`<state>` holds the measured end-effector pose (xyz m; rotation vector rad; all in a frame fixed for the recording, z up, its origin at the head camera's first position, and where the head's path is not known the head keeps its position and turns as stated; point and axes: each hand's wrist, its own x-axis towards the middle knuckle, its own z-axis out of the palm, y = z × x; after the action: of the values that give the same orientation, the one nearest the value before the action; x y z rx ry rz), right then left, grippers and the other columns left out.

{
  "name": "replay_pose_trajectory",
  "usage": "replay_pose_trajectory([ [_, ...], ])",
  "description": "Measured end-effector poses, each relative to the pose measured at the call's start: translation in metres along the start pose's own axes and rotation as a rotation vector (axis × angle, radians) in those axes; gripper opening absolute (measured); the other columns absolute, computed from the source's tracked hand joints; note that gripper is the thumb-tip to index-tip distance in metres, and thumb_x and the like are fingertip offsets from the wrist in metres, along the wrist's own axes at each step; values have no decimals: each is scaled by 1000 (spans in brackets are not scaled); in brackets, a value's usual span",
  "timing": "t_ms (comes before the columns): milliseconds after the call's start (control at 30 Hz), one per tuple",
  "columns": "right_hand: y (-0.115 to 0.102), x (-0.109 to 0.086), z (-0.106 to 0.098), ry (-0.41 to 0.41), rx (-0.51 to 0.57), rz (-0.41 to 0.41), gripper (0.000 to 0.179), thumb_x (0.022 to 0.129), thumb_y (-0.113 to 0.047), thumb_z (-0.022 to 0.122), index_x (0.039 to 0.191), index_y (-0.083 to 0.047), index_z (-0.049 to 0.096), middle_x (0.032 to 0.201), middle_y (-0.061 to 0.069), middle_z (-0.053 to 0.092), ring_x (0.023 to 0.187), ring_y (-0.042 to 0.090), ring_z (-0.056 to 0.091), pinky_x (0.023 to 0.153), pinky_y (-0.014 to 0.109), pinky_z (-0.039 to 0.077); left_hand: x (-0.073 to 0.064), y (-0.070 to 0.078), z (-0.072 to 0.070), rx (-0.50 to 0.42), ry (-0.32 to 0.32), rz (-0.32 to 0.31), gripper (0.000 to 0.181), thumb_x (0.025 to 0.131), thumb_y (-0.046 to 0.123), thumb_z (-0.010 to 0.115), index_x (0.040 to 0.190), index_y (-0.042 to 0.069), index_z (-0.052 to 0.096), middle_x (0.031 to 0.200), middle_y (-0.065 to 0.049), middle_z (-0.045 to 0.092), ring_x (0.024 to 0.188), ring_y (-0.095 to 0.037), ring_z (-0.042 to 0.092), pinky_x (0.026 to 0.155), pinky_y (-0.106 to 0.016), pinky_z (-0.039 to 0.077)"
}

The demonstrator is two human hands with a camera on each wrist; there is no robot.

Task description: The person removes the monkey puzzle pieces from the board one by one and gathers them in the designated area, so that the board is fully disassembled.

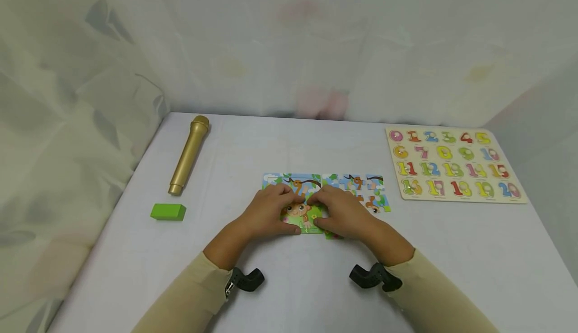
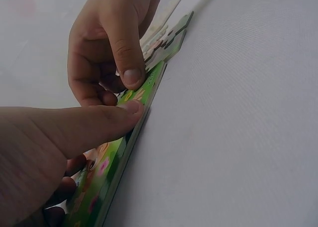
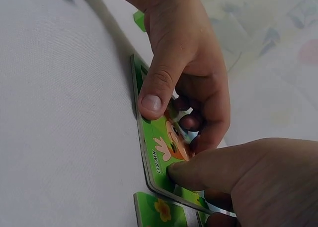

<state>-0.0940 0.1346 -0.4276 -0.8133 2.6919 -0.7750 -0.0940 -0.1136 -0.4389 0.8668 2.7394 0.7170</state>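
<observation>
A small picture puzzle (image 1: 311, 229) with a cartoon monkey on green lies flat on the table between the two hands. My left hand (image 1: 268, 210) covers its left part, thumb along the near edge and fingertips on the picture. From the right, my right hand (image 1: 345, 212) reaches over it, its thumb (image 3: 186, 172) pressing on the green surface near the lower corner. In the left wrist view both thumbs rest on the puzzle's near border. Loose puzzle pieces (image 1: 354, 181) lie beside and partly under the right hand, which hides some of them.
At the right is a wooden number board (image 1: 456, 165) with coloured numerals. A gold microphone (image 1: 188, 156) lies at the left, a green block (image 1: 168, 211) in front of it. Fabric with a leaf print (image 1: 271, 47) hangs behind the white-covered table (image 1: 298, 293).
</observation>
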Motion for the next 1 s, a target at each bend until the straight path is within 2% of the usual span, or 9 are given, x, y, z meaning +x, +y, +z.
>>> replay_pose_trajectory([
  [133, -1, 0, 0, 13, 10, -1, 37, 87, -17, 84, 122, -16, 72, 116, -2, 67, 104, 18, 65, 92, 48, 52, 0, -1, 1, -5, 4, -2, 68, 80, 45, 95, 139, 20, 72, 125, 2, 58, 117, -23, 55, 95, -49, 44],
  [367, -1, -2, 0, 30, 51, -10, 38, 87, -13, 84, 122, -15, 69, 115, -2, 66, 102, 17, 63, 91, 43, 52, 0, -2, 1, -25, -2, -20, 68, 80, 45, 95, 139, 21, 72, 126, 3, 58, 120, -23, 53, 96, -48, 42],
  [500, -1, -3, 1, 30, 96, 4, 38, 87, -12, 83, 121, -18, 68, 105, -5, 66, 88, 13, 60, 80, 36, 52, 0, -2, 1, -24, -7, -29, 69, 80, 46, 95, 140, 21, 71, 126, 4, 57, 121, -23, 53, 96, -48, 42],
  [667, -1, -4, 0, 7, 155, 22, 35, 93, -13, 80, 124, -20, 65, 98, -8, 69, 67, 6, 57, 65, 31, 50, 0, -2, 2, -22, -11, -29, 70, 80, 46, 95, 141, 22, 70, 127, 3, 57, 121, -23, 53, 96, -48, 42],
  [1000, 1, -9, -2, 10, 239, 43, 31, 98, -11, 74, 124, -22, 63, 97, -7, 70, 68, 9, 57, 65, 32, 50, 0, -3, 2, -26, -12, -22, 70, 80, 46, 94, 142, 22, 70, 125, 4, 56, 121, -22, 52, 95, -47, 41],
])
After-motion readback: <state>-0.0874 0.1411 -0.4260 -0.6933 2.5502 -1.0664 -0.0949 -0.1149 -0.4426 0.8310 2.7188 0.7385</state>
